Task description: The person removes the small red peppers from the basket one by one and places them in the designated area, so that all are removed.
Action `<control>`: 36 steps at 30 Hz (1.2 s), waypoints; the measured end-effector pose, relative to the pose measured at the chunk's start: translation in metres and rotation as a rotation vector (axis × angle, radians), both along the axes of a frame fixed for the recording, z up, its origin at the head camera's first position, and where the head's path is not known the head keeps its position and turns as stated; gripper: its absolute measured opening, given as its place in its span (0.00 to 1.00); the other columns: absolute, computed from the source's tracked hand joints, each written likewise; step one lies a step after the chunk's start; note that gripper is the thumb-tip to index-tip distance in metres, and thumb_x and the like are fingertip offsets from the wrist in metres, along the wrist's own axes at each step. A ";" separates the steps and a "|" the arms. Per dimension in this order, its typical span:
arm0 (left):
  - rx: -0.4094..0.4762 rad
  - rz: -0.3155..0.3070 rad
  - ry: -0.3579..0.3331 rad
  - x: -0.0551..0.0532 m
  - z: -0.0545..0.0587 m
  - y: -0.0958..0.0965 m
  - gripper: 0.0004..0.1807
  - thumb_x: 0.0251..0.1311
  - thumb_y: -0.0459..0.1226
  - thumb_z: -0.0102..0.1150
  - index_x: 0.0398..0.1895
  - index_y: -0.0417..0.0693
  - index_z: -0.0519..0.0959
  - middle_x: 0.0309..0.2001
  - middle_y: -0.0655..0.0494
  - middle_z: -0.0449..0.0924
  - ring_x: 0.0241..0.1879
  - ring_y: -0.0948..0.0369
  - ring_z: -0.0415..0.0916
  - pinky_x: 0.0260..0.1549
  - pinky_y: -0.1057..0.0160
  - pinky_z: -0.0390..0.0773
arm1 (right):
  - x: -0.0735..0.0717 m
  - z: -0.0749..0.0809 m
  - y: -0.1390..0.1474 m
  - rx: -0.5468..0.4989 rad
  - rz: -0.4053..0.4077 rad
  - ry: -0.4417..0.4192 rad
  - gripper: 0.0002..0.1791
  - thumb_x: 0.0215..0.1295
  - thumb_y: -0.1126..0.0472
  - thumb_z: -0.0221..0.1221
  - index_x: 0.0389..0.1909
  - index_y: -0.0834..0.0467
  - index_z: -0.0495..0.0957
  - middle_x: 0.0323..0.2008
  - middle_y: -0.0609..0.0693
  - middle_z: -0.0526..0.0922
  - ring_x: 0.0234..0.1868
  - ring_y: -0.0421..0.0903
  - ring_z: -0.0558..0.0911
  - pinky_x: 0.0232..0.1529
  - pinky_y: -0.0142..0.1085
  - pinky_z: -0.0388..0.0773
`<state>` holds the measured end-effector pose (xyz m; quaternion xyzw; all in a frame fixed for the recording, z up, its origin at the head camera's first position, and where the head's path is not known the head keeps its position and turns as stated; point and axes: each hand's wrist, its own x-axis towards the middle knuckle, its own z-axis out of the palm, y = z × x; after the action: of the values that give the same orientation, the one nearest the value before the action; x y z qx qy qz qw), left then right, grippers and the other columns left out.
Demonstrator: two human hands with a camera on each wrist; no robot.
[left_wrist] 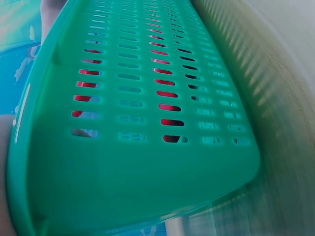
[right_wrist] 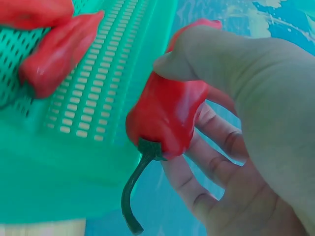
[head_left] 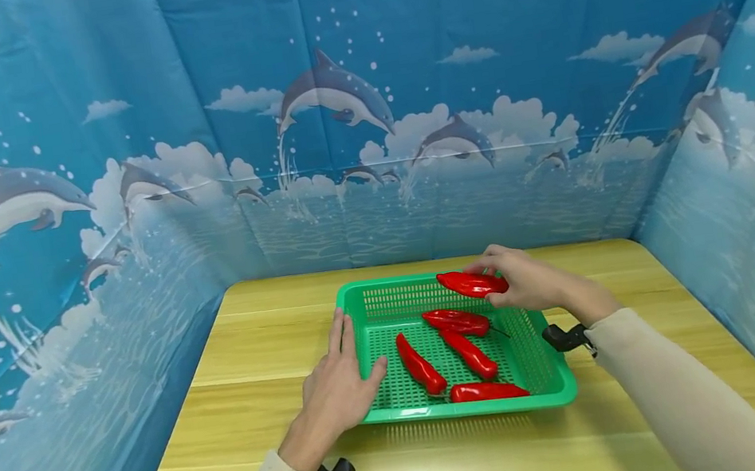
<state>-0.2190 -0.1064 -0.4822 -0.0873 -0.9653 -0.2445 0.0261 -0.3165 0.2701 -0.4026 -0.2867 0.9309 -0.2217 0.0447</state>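
Over the far rim of a green plastic basket, my right hand holds a long red pepper between thumb and fingers. The right wrist view shows that pepper with its dark green stem hanging down beside the basket wall. My left hand rests on the basket's left rim, its fingers straight and the thumb spread over the inside. Several more red peppers lie in the basket: one toward the back, two slanted ones in the middle, one along the front wall.
The basket stands on a yellow wood-grain table. Blue dolphin-print curtain closes off the back and both sides, close behind the table's far edge. Through the slots of the basket wall, red patches show in the left wrist view.
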 end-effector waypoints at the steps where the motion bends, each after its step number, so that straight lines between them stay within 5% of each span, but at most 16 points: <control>1: -0.002 -0.001 0.000 0.000 0.000 0.000 0.56 0.84 0.63 0.58 0.99 0.44 0.48 1.00 0.54 0.36 0.20 0.59 0.70 0.13 0.59 0.68 | 0.000 -0.001 0.003 -0.003 -0.008 0.005 0.29 0.79 0.65 0.72 0.78 0.60 0.83 0.63 0.61 0.83 0.57 0.55 0.84 0.52 0.49 0.86; 26: 0.016 0.003 -0.004 -0.001 0.001 -0.009 0.55 0.85 0.61 0.59 0.99 0.45 0.47 1.00 0.54 0.35 0.17 0.59 0.68 0.13 0.59 0.69 | -0.005 -0.015 0.095 0.009 -0.114 0.039 0.31 0.80 0.69 0.71 0.80 0.67 0.78 0.64 0.69 0.82 0.61 0.66 0.85 0.55 0.58 0.89; 36: 0.030 0.004 -0.014 0.000 0.001 -0.009 0.54 0.86 0.60 0.58 0.99 0.45 0.46 1.00 0.54 0.35 0.17 0.59 0.68 0.13 0.59 0.69 | -0.006 -0.038 0.116 -0.003 -0.144 0.022 0.32 0.80 0.70 0.71 0.81 0.68 0.76 0.67 0.72 0.81 0.64 0.70 0.85 0.60 0.66 0.86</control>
<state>-0.2188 -0.1156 -0.4812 -0.0831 -0.9619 -0.2595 0.0212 -0.3224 0.3863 -0.4402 -0.2215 0.9493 -0.2224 0.0178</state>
